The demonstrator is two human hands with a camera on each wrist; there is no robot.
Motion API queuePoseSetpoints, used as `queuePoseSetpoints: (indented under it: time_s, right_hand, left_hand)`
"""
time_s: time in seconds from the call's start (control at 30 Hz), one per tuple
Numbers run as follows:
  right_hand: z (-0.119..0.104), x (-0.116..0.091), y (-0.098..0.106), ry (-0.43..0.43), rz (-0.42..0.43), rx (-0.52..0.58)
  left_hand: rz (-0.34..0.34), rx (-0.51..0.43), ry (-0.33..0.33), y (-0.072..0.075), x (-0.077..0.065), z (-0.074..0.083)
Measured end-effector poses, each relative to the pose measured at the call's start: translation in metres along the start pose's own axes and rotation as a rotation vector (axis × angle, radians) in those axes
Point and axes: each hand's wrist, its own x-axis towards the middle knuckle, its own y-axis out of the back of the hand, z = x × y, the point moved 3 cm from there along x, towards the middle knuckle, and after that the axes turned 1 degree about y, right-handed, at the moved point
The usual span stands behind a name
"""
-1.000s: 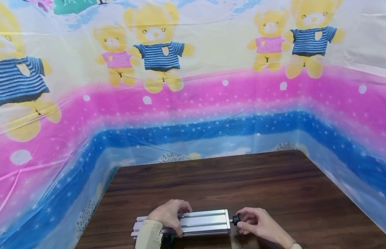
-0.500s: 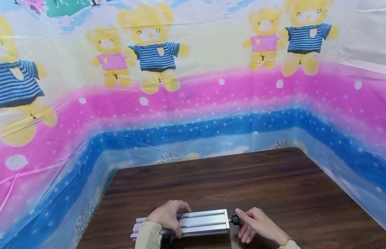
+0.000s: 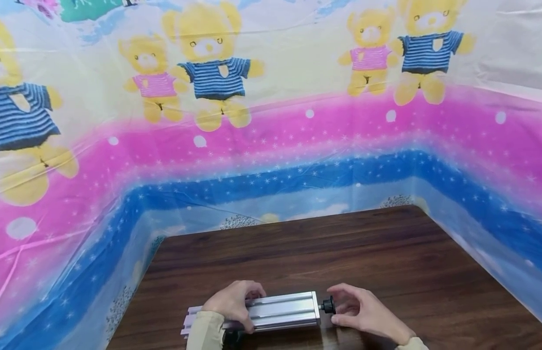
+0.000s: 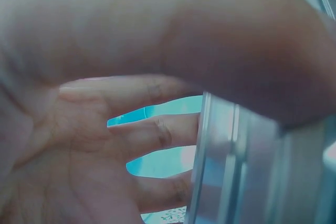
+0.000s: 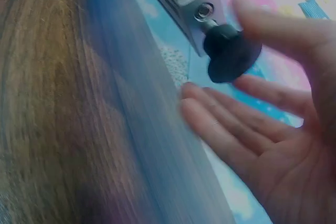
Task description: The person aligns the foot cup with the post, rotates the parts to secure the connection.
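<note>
A silver aluminium profile (image 3: 286,307) lies across the front of the table. My left hand (image 3: 229,304) grips it from above, thumb on the near side and fingers over the far side. In the left wrist view those fingers (image 4: 168,132) reach the metal edge. A black levelling foot (image 5: 233,59) on a short threaded stem sticks out of the profile's right end plate (image 5: 202,11). My right hand (image 3: 369,311) is spread around this foot, thumb and fingers apart; whether a finger touches it is unclear. A dark part (image 3: 232,338) shows beneath the left wrist, mostly hidden by the sleeve.
The dark wood-grain table (image 3: 297,253) extends behind and to both sides of the profile. A printed cloth (image 3: 271,160) with teddy bears and pink and blue bands hangs around the table's back and sides.
My right hand held the foot between thumb and fingers, then swung its thumb up over it with the fingers below, and now stands spread around it. The left hand keeps its grip.
</note>
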Motion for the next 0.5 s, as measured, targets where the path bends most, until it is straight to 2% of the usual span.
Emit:
queuePoseSetpoints:
  time_s: [0.1,0.2,0.5]
  right_hand:
    - [-0.0001,0.0018,-0.0021,0.068,0.02,0.008]
    - [-0.001,0.0027,-0.0024,0.087,0.034,-0.003]
    - [0.0002,0.0046,-0.0061,-0.004,-0.04,0.186]
  left_hand:
    - [-0.001,-0.002,-0.003,-0.0015,0.0005,0.0002]
    - [-0.002,0.002,-0.005,-0.0028,0.0011,0.0008]
    - [-0.005,0.008,-0.008,-0.0027,0.0008,0.0015]
